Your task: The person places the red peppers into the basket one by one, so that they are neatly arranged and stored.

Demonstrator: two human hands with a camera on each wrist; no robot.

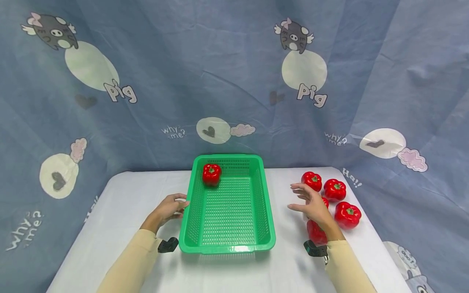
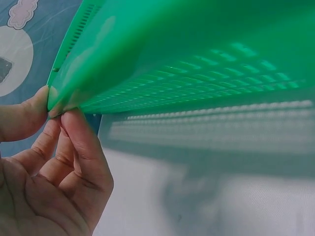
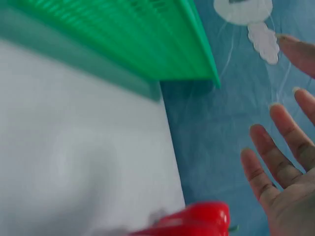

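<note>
A green plastic basket (image 1: 227, 248) with perforated walls stands mid-table, one red bell pepper (image 1: 211, 174) in its far left corner. My left hand (image 1: 172, 209) pinches the basket's left rim between thumb and fingers, as the left wrist view shows up close. To the right of the basket my right hand (image 1: 311, 203) hovers with parted fingers and holds nothing. Several red bell peppers (image 1: 348, 215) lie around and behind that hand, some partly hidden by it. In the right wrist view a red bell pepper (image 3: 197, 219) shows at the bottom edge, below the spread fingers.
The table has a white cover (image 1: 139, 195). A blue cloth (image 1: 234, 81) with pig prints hangs right behind the table's far edge and along its sides. Each wrist carries a black strap-on device (image 1: 167, 245).
</note>
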